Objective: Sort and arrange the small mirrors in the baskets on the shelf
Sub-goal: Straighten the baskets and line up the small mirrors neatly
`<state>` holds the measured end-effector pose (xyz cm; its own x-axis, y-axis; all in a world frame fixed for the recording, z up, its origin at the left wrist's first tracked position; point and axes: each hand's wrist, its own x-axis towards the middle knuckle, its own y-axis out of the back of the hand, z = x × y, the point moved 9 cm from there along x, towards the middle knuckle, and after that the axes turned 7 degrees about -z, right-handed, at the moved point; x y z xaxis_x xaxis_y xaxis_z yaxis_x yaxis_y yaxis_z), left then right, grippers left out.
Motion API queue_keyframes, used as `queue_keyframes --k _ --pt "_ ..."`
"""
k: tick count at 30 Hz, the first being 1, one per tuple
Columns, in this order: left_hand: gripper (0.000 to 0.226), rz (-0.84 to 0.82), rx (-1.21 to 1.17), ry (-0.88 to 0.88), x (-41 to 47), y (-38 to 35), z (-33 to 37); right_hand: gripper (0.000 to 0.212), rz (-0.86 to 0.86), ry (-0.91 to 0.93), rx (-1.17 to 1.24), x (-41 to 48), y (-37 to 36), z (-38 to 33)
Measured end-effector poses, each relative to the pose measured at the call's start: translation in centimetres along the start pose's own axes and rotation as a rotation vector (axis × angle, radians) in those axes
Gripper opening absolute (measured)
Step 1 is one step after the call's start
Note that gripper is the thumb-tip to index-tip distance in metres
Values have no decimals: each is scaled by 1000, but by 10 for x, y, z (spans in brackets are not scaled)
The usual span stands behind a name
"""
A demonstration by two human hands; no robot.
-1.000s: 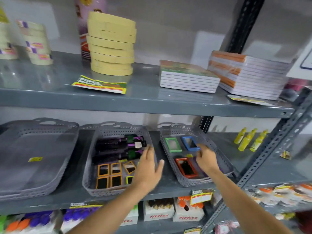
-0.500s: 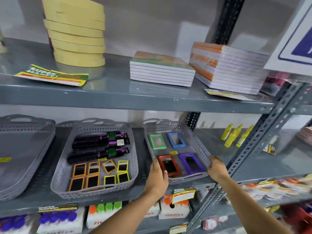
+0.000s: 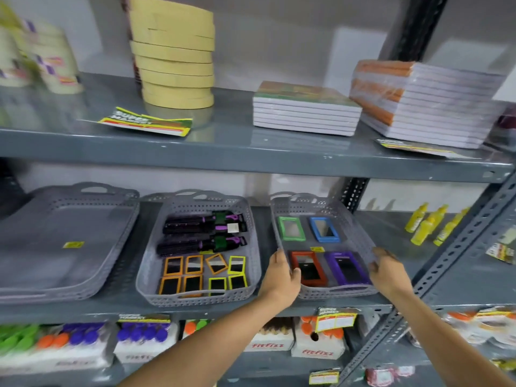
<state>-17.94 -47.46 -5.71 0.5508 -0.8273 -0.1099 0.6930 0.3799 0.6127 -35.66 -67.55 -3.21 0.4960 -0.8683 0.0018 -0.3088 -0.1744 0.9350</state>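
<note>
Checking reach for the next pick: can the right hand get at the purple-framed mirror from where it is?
Probably yes. The right hand rests at the right rim of the basket, and the purple-framed mirror lies face up just inside that rim. The basket is open-topped and nothing covers the mirror.

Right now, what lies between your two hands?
In the head view, the near end of the right basket, holding the red mirror and purple mirror, lies between the left hand and right hand.

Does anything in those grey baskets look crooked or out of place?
Yes. In the middle basket, one orange-framed mirror in the back row is turned diagonally, while the other small mirrors beside it sit square. The four larger mirrors in the right basket look tidy.
</note>
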Motion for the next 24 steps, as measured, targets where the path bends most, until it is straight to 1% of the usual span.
queue_keyframes --k 3,5,8,10,12,14,16,18,20,24 --pt "58 33 23 -23 -7 38 -9 34 57 176 -15 -2 7 -59" --pt "53 81 60 -50 -13 71 -19 33 44 285 -2 -5 3 -104" --pt "44 190 143 -76 -22 129 -46 36 -12 435 -13 -12 -14 -173" --pt "44 245 216 -35 -28 165 -74 38 -60 508 -27 -18 -32 -214" --pt "48 275 339 23 -33 192 -102 39 -139 586 -64 -26 -55 -248" --pt "53 296 520 68 -38 211 -128 42 -235 651 -135 -32 -83 -279" --pt "58 289 691 97 -41 218 -148 44 -307 689 -218 -36 -108 -301" --pt "65 247 768 113 -40 217 -165 43 -369 712 -291 -40 -132 -315" --pt "73 199 761 128 -38 212 -178 38 -426 716 -355 -43 -151 -323" --pt "86 127 662 109 -33 205 -191 17 -472 731 -394 -49 -174 -329"
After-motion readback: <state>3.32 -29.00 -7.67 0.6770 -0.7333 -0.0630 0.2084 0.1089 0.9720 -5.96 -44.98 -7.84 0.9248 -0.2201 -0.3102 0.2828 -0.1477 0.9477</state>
